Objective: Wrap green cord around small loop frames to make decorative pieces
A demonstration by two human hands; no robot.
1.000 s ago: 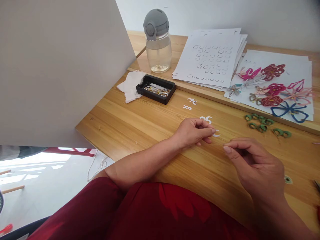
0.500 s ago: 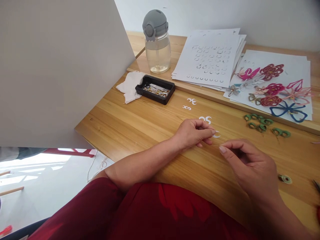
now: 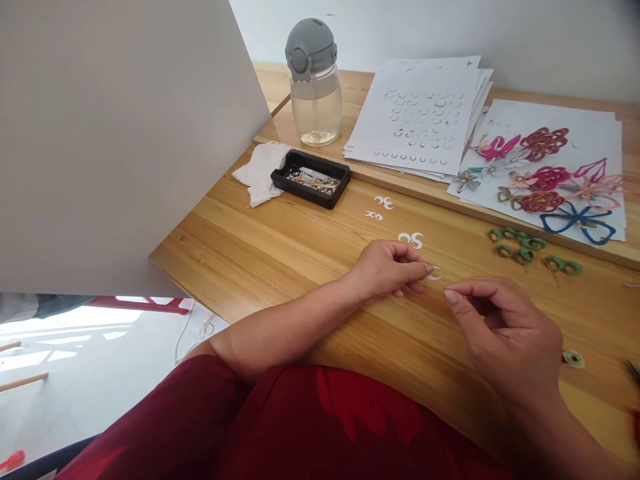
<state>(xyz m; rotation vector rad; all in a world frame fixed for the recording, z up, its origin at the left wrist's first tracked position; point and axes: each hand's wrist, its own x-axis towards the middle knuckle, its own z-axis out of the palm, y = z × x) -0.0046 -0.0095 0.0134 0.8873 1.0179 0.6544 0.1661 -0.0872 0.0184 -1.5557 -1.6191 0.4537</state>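
Observation:
My left hand [image 3: 395, 269] pinches a small white paper crescent [image 3: 437, 273] between thumb and fingertip, just above the wooden table. To its right, my right hand [image 3: 500, 327] has thumb and forefinger pressed together. Whatever is in that pinch is too fine to make out. Several more white paper crescents [image 3: 411, 240] lie on the table beyond my left hand. A small spool [image 3: 572, 359] sits by the right wrist, partly covered by the hand. Green curled loops [image 3: 523, 245] are grouped farther off to the right.
A black tray [image 3: 311, 179] of beads stands near a white tissue [image 3: 263, 175]. On the raised ledge behind are a water bottle [image 3: 316, 87], paper sheets [image 3: 410, 120] with crescent cut-outs, and colourful looped flowers [image 3: 543, 200]. A pale panel [image 3: 120, 147] blocks the left side.
My right hand has shifted slightly right, widening the gap between the hands. My left hand and its crescent have moved a little right and down.

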